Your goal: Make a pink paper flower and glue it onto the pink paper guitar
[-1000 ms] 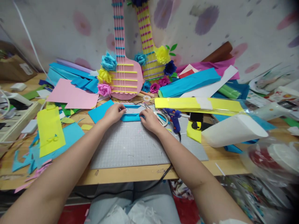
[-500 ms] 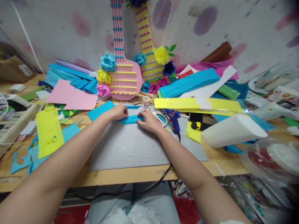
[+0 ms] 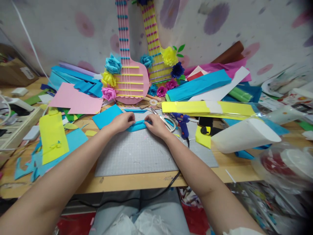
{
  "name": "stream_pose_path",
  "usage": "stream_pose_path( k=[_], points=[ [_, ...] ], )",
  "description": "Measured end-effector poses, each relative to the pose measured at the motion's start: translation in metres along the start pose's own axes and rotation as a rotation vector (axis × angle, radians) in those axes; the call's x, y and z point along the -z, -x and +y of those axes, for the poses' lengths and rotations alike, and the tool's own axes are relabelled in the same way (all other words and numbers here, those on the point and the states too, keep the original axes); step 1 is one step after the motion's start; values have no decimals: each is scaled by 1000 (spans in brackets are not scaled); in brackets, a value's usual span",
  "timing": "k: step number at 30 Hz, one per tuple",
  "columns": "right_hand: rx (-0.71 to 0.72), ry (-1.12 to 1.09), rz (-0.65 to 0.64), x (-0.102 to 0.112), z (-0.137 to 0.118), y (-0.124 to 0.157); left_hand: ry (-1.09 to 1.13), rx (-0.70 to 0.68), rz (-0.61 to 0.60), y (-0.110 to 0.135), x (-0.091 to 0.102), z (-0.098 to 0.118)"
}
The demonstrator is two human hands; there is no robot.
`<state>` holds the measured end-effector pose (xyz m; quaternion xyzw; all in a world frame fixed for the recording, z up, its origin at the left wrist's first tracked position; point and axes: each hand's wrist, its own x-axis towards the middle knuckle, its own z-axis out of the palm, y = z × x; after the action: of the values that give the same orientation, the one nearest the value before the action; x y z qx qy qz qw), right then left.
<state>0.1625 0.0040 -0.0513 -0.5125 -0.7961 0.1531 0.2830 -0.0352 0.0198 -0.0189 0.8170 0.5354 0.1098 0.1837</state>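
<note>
Between my hands lies a narrow folded strip of blue paper (image 3: 137, 126), near the back edge of the grey cutting mat (image 3: 141, 156). My left hand (image 3: 124, 122) pinches its left end, fingers curled. At the other end, my right hand (image 3: 156, 124) grips it with thumb and fingertips. White-handled scissors (image 3: 168, 123) lie just beyond my right hand, partly hidden by it. A flat blue sheet (image 3: 106, 117) rests to the left of my left hand. Behind the strip sits another thin blue paper piece (image 3: 135, 111).
A blue glue gun (image 3: 182, 124) stands right of the scissors, its cord running off the table front. Farther right are a yellow paper roll (image 3: 207, 107) and a white roll (image 3: 244, 135). A pink paper guitar (image 3: 132, 78) leans at the back. Paper scraps (image 3: 53, 137) cover the left side.
Both hands stay on the blue strip. The fingers have shifted slightly, and the strip's folded edge shows more clearly between them. The view has tilted a little.
</note>
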Motion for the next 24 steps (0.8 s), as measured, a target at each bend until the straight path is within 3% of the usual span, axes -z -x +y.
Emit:
stream_pose_path(
  k=[10, 14, 18, 21, 24],
  points=[
    [-40, -80, -1, -1, 0, -3, 87, 116, -110, -10, -4, 7],
    [-43, -227, 1, 4, 2, -4, 217, 64, -87, -9, -3, 7],
    [-34, -335, -87, 12, 2, -4, 260, -14, -37, -4, -3, 4],
    [-44, -315, -156, 14, 5, -3, 265, -49, 4, 0, -3, 2],
    [-72, -263, -144, 13, 7, -3, 279, -58, 21, 4, -5, 0]
  ],
)
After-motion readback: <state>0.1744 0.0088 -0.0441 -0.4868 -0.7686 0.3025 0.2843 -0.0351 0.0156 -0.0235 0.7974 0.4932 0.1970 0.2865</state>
